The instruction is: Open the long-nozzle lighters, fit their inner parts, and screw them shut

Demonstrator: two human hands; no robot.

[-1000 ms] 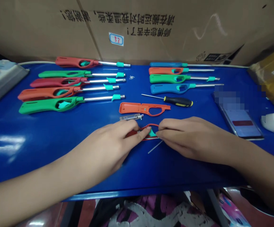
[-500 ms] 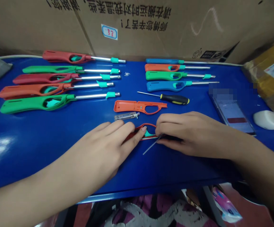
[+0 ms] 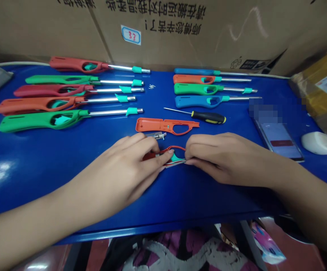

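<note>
My left hand [image 3: 129, 162] is closed on the left part of an orange lighter casing half [image 3: 178, 147], its thumb and fingertip near the teal trigger [image 3: 175, 157]. My right hand [image 3: 222, 160] pinches the right end of that casing, together with a thin translucent tube [image 3: 173, 165]. This tube now lies along the casing's near edge, its left end at my left fingers. Just behind my left hand is a clear fuel tank [image 3: 158, 136], partly hidden by the knuckles. The other orange casing half [image 3: 152, 125] rests open side up beyond it.
Several long lighters [image 3: 39, 122] lie in a row at left, and several more [image 3: 191, 101] at right. A screwdriver [image 3: 208, 117], small pins [image 3: 151, 86], a phone [image 3: 282, 139] and a white mouse [image 3: 319, 143] are on the blue table. A cardboard box [image 3: 163, 49] walls the back.
The thin tube has swung from jutting toward me to lying along the casing. My left hand has shifted slightly, its fingers meeting the tube, and now covers part of the fuel tank.
</note>
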